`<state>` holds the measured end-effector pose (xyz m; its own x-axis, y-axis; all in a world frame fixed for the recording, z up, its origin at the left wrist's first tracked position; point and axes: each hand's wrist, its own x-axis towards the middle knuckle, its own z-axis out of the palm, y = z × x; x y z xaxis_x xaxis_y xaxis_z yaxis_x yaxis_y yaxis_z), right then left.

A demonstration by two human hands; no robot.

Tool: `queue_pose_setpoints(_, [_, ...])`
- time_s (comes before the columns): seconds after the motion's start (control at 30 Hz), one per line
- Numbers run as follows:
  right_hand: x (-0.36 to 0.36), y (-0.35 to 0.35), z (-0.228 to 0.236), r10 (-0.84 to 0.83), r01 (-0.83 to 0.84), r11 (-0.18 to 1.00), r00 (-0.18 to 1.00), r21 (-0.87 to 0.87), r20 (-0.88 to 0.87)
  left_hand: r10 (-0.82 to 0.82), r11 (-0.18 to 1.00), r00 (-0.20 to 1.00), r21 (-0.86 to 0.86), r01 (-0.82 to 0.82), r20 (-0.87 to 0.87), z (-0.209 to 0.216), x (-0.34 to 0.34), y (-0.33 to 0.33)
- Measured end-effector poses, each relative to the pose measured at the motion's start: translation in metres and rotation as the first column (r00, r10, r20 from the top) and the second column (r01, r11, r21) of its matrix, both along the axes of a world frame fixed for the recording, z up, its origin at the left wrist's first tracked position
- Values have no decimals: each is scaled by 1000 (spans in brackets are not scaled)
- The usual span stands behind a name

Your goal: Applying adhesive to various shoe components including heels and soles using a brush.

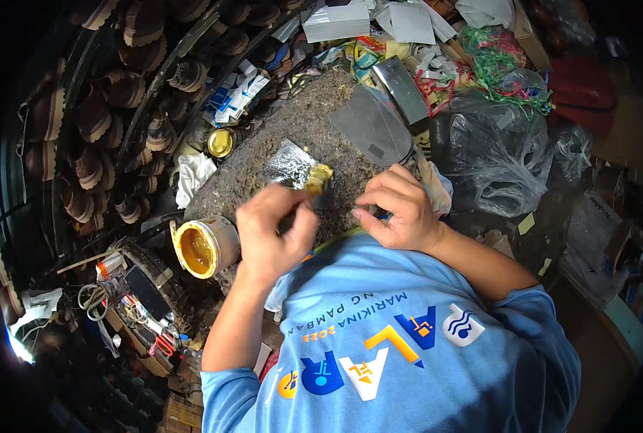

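Brush: yellow, clotted end shows just beyond the left fingertips, above the rough block and at the right edge of the shiny sheet; most of its handle is hidden.
Left hand: fingers curled in and grasping the brush, thumb on the side toward the right hand.
Right hand: apart from the left, fingers bent, thumb close to the forefinger; I cannot tell whether anything small is pinched there.
Shiny sheet: silvery and glossy, lying on the block just beyond the left hand.
Rough block: grey-brown and crusted, in front of the person.
Tub: white, tilted, amber paste inside, just left of the left hand.
Tin: small and round, yellow inside, by the block's left edge, with a white cloth near it.
Grey pieces: flat, on the block's far right part, beside a silvery slab.
Right side: clear plastic bag, with tangled green string beyond it.
Left side: brown shoes on racks; lower down, red-handled scissors among clutter.
Far edge: 1 stack of white cards.
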<state>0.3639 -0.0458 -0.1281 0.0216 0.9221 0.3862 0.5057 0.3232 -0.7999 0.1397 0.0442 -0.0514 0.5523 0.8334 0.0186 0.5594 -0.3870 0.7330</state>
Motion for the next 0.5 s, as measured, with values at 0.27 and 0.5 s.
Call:
queue_pose_setpoints(0.27, [-4, 0, -1, 4, -3, 998, 1000, -64, 20, 43, 993, 998, 112, -47, 45, 6, 11, 6])
queue_pose_setpoints(0.5, [-2, -2, -1, -28, 29, 992, 1000, -124, 10, -7, 998, 999, 68, 5, 35, 3, -8, 9])
